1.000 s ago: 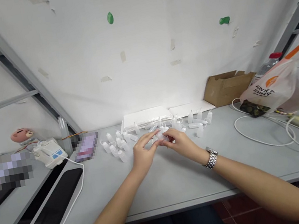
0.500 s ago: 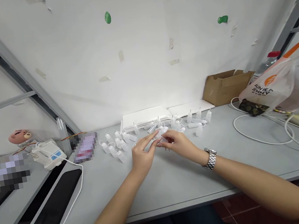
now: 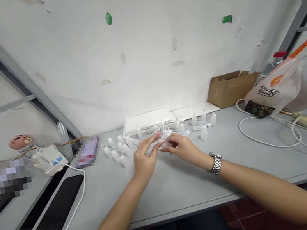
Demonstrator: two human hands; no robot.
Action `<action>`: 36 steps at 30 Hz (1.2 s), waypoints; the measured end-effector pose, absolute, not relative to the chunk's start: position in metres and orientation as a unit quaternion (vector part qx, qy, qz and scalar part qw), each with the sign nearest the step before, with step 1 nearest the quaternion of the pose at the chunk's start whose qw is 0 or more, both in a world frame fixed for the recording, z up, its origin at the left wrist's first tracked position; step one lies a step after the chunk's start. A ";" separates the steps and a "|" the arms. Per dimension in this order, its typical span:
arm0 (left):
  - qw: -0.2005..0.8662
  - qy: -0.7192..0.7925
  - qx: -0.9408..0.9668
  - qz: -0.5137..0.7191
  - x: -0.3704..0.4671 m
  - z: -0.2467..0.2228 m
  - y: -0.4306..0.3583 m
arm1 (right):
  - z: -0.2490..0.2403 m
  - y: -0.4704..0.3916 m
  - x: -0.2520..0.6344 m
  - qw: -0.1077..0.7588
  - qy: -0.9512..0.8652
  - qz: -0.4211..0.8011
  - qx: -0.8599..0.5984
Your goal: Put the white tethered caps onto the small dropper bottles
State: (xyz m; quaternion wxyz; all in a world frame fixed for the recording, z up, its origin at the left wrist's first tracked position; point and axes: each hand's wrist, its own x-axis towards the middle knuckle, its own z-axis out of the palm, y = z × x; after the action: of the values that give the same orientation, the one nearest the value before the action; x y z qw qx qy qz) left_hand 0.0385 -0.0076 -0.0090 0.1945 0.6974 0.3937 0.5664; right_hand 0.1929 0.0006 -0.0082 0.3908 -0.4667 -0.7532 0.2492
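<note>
Between my hands is a small translucent squeeze bottle [image 3: 165, 143], lying roughly sideways and partly hidden by my fingers. My right hand [image 3: 181, 145], with a metal watch on the wrist, pinches its right part. The thumb and fingertips of my left hand [image 3: 146, 158] close on its left end; fine detail there is too small to make out. Several similar bottles with thin nozzle tips stand to the left, the nearest being an upright bottle [image 3: 124, 161]. More stand or lie behind my hands and to the right, among them an upright bottle [image 3: 203, 134].
White sheets [image 3: 148, 119] are stacked against the wall. A cardboard box [image 3: 230, 89] and a plastic bag [image 3: 279, 87] stand at the back right, near a looped white cable [image 3: 266, 147]. A black phone-like slab [image 3: 57, 209] and a white device [image 3: 50, 160] lie on the left of the grey table [image 3: 178, 190].
My left fingers have shifted slightly at the bottle's end, and the gap between thumb and index finger looks a little wider. Both hands stay in nearly the same place. The view has moved slightly.
</note>
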 end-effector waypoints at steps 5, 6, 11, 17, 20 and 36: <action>0.290 0.421 0.642 0.571 0.041 -0.003 -0.009 | -0.008 -0.002 0.192 0.402 -0.761 0.242 -0.447; 0.306 0.427 0.630 0.573 0.041 -0.001 -0.009 | -0.008 -0.002 0.192 0.406 -0.762 0.241 -0.443; 0.386 0.419 0.599 0.563 0.040 0.005 -0.008 | -0.008 -0.003 0.193 0.430 -0.761 0.240 -0.423; 0.426 0.419 0.591 0.543 0.038 0.005 -0.005 | -0.008 -0.004 0.193 0.439 -0.750 0.243 -0.430; 0.461 0.413 0.578 0.532 0.037 0.002 -0.001 | -0.007 -0.004 0.193 0.430 -0.741 0.276 -0.436; 0.554 0.400 0.514 0.519 0.040 -0.013 0.005 | -0.005 -0.001 0.192 0.373 -0.663 0.481 -0.435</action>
State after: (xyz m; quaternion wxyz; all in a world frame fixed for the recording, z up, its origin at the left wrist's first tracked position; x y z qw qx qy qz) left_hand 0.0397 0.0049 -0.0133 0.5540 0.5136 0.3998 0.5191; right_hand 0.1922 -0.0012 -0.0053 0.3732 -0.4349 -0.6634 0.4811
